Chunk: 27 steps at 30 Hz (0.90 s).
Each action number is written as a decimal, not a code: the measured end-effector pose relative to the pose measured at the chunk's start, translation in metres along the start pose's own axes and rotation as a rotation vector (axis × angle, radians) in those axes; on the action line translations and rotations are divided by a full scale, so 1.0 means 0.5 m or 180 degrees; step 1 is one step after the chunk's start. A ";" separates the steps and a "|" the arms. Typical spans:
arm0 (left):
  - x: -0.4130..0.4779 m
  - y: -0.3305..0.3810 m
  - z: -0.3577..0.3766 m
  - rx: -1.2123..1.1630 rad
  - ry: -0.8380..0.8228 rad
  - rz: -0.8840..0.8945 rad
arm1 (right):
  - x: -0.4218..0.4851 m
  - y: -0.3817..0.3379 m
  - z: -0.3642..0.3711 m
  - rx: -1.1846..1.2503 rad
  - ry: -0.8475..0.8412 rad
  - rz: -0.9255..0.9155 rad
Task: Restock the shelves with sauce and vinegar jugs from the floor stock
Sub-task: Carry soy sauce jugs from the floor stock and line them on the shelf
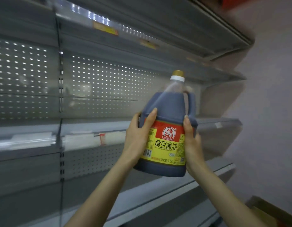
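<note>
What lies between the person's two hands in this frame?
In the head view, a dark, gold-capped plastic sauce jug with a red and yellow label fills the gap. The left hand and right hand grip its sides.

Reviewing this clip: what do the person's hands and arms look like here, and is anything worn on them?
Both are bare. The left hand and right hand have no gloves, and no ring shows on the visible fingers. The left forearm and right forearm run uncovered to the frame's bottom edge, with no sleeve, watch or bracelet in view. The visible nails look unpainted.
</note>
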State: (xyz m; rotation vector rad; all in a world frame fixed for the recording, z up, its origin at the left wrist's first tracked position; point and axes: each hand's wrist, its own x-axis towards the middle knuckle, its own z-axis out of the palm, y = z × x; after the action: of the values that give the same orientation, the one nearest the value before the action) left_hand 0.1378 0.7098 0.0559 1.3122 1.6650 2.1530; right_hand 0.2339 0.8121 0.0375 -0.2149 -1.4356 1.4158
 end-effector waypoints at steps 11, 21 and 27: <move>-0.116 0.086 -0.192 0.0524 0.0871 0.0063 | -0.095 0.002 0.197 0.0688 -0.0865 0.0286; -0.142 0.125 -0.411 0.0598 0.1036 0.0314 | -0.156 0.006 0.417 0.0953 -0.1011 0.0165; -0.150 0.170 -0.592 0.0830 0.1007 0.0440 | -0.221 0.007 0.589 0.1173 -0.1027 0.0105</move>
State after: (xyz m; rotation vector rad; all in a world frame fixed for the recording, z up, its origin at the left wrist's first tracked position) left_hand 0.0156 0.4184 0.0798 1.2283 2.0935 2.3914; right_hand 0.0605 0.5499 0.0535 0.2354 -1.3960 1.7705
